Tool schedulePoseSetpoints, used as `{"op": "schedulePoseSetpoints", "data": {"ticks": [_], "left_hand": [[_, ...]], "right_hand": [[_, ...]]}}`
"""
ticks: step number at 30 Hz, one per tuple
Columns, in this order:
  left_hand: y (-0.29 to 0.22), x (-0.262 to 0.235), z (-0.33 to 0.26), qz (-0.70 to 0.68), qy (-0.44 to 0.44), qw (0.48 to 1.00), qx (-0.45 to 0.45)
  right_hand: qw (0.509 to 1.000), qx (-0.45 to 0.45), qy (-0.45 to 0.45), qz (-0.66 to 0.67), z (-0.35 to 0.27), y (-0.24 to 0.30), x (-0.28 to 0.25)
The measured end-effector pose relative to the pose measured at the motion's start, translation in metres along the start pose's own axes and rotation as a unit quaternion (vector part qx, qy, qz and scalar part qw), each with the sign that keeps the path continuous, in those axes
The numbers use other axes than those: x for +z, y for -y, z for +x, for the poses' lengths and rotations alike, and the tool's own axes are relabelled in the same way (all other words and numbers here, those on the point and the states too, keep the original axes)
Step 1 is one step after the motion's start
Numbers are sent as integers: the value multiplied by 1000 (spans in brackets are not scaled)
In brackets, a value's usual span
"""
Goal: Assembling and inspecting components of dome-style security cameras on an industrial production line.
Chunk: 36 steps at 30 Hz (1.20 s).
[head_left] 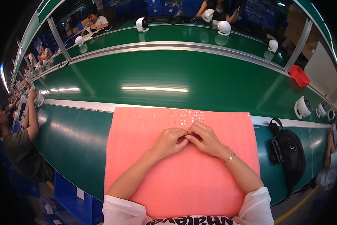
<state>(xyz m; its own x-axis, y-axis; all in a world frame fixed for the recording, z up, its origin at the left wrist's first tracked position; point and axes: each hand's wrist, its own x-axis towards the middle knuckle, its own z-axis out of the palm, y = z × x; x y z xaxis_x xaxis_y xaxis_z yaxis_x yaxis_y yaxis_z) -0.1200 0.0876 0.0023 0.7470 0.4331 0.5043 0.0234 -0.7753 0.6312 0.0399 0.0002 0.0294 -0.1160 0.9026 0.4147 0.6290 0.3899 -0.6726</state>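
Both hands meet in the middle of a pink foam mat (183, 180) laid on the near edge of the green workbench (74, 138). The left hand (169, 141) is curled, fingers bent inward, its fingertips pressed against those of the right hand (205, 139). The right hand is likewise half closed, thumb and forefinger pinched together where the two hands touch. Something very small may sit in that pinch, but it is too tiny to make out, so I cannot tell what either hand has hold of. A thin bracelet (229, 157) circles the right wrist.

Just beyond the hands, along the far edge of the mat, lie rows of tiny pale parts (183, 115), set out in a grid and apart from the fingers.

A black bag (288, 150) rests on the bench to the right of the mat. Further right stands a white rounded device (302, 107), and a red bin (299, 75) sits at the belt's far right; its contents are hidden. Below the bench at the left is a blue crate (73, 198), contents unseen. A co-worker (20, 146) stands at the left.
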Motion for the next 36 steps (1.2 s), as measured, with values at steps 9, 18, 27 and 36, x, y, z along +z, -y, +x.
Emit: {"op": "schedulePoseSetpoints", "data": {"ticks": [9,18,27,36], "left_hand": [[-6,-2,2,-18,-12,1000,6],[-6,-4,0,-29,-3,999,13],[-7,-7,0,-10,7,1000,7],[-8,-6,-2,-1,2,1000,7]], "right_hand": [[1000,15,-1,16,-1,2,-1],[1000,20,-4,24,1,6,1],[1000,-1,-14,7,1,5,1],[1000,-7,-8,-8,2,8,1]]}}
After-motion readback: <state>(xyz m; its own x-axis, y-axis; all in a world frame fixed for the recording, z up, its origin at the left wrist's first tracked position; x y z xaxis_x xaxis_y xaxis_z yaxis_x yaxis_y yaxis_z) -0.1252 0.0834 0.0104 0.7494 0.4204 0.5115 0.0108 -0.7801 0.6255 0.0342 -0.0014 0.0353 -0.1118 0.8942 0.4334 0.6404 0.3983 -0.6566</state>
